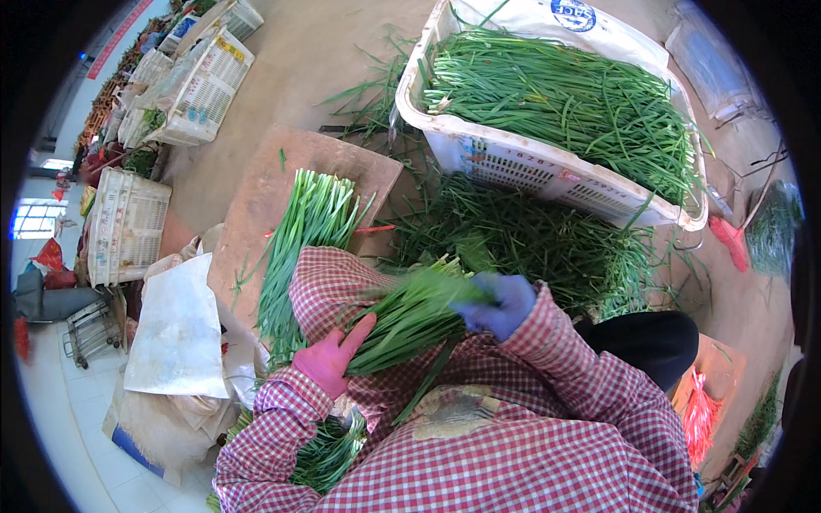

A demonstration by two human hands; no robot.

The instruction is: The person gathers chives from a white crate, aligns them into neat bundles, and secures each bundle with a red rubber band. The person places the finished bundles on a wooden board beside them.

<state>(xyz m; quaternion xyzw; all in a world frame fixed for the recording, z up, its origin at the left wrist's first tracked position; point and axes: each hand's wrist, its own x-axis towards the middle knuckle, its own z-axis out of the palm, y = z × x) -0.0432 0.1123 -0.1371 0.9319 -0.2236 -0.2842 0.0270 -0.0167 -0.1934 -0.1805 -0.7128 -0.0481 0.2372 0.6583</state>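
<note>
My left hand [330,359], in a pink glove, grips the lower leafy part of a bunch of green garlic chives [410,314] over my lap. At the bunch's upper right, my right hand [500,304], in a blue-purple glove, is closed on some blurred green leaves. Another bunch of chives [311,211] lies with its pale cut ends up on a brown board [256,192], just left of my checked knee. A red strip [375,229] runs beneath that bunch.
A white plastic crate [513,151] full of chives stands ahead on the right, with a heap of loose leaves [526,237] before it. More crates [128,224] stand at the left. White sacking [176,333] lies beside me, and red ties [699,417] hang at the right.
</note>
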